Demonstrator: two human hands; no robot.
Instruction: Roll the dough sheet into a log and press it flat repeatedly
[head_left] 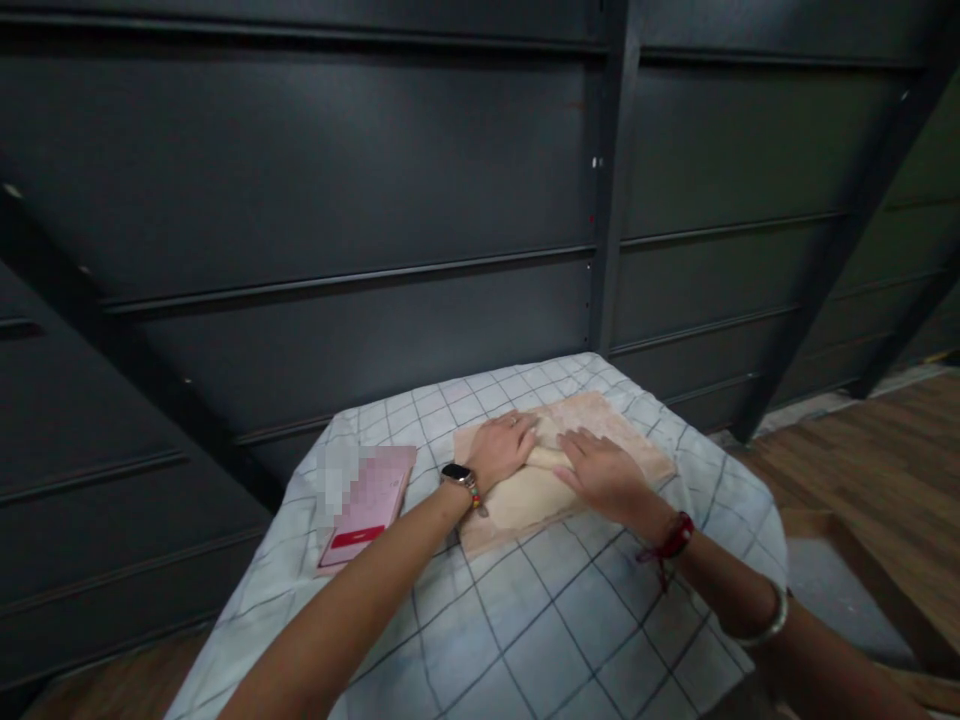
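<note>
A soft cream-coloured piece (525, 499), cloth by its look, lies on a peach-pink sheet (651, 461) and has a raised fold or roll across its middle. My left hand (504, 446) rests palm down on the left end of that fold, its fingers stretched forward. On the right end lies my right hand (601, 472), with its fingers extended and the thumb apart from them on the near side. Both palms are hidden, so I cannot see whether any material is pinched beneath. A dark-faced watch (456, 474) and a beaded bracelet circle my left wrist.
A white checked tablecloth (525, 640) covers the small table. Left of the sheet lies a flat pink booklet or packet (367, 510), partly pixelated. A dark panelled wall (360, 180) stands behind the table. An open box (847, 590) sits on the wooden floor at right.
</note>
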